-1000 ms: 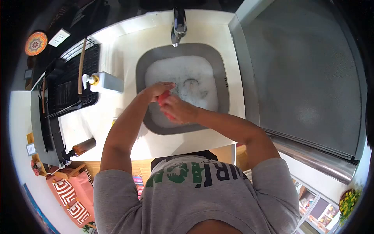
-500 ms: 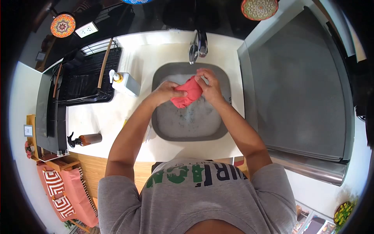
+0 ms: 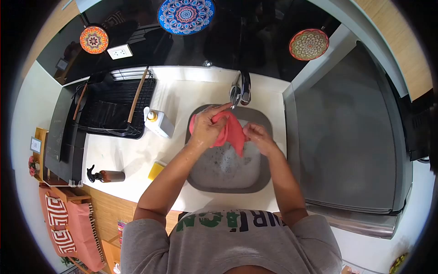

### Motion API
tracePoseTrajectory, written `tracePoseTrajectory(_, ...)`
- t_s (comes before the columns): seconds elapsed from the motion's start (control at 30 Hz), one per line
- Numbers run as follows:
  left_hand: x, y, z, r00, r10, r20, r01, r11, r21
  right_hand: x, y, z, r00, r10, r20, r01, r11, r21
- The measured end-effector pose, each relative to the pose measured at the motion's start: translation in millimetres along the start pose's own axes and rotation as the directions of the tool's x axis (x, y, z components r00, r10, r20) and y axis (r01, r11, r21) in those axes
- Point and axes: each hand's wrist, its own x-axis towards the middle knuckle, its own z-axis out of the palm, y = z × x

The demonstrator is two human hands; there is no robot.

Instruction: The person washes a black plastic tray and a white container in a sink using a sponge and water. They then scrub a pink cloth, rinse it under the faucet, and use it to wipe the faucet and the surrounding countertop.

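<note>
A wet-looking red cloth (image 3: 233, 132) hangs over the grey sink (image 3: 193, 176), which holds sudsy water. My left hand (image 3: 206, 130) is closed on the bunched upper part of the cloth, thumb across it. Its index finger stretches up to the tip of the chrome faucet (image 3: 245, 89). At the cloth's right edge, my right hand (image 3: 259, 137) pinches with bent fingers. One corner of the cloth droops between the hands toward the foam.
Left of the sink are a white pump bottle (image 3: 159, 124), a yellow sponge (image 3: 155, 171) and a brown spray bottle (image 3: 112, 176) lying down. A black dish rack (image 3: 107, 107) stands at the back left. The grey refrigerator top (image 3: 346, 137) borders the counter on the right.
The cloth has gone from a compact bundle to hanging partly open. My left hand has moved up to the faucet; my right hand has moved lower, to the cloth's edge. The view has tilted up.
</note>
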Motion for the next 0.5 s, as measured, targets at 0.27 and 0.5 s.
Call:
tracePoseTrajectory(0.27,-37,-34,29,0.987,0.155,-0.040,-0.150,0.983,0.108,-4,5,96,0.999,-0.040,-0.020,0.033,0.367,0.930)
tracePoseTrajectory(0.5,-65,-33,-9,0.960,-0.056,-0.273,0.072,0.996,0.049,118,-37,85,0.595,-0.761,-0.257,0.556,0.621,-0.553)
